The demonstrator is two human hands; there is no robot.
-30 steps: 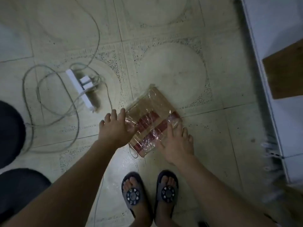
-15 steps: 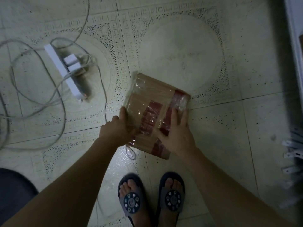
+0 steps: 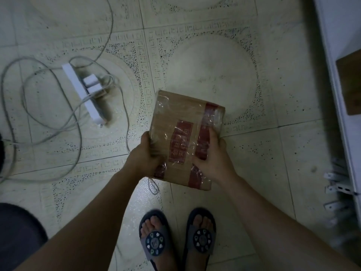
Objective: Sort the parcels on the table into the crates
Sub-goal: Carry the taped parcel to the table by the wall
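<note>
A flat brown cardboard parcel (image 3: 181, 118) with red tape and clear plastic wrap hangs above the tiled floor, held by both hands. My left hand (image 3: 143, 157) grips its left edge, fingers curled underneath. My right hand (image 3: 212, 157) grips the right side, thumb lying across the red tape on top. No crates are in view.
A white power strip (image 3: 78, 89) with plugs and looping grey cables (image 3: 35, 122) lies on the floor to the left. A white table edge (image 3: 332, 55) with a brown parcel (image 3: 351, 83) on it runs down the right. My sandalled feet (image 3: 175, 239) stand below. A dark shape (image 3: 17, 231) sits bottom left.
The parcel lay on the floor with my hands reaching onto it; both hands then took hold and lifted it up off the tiles toward me.
</note>
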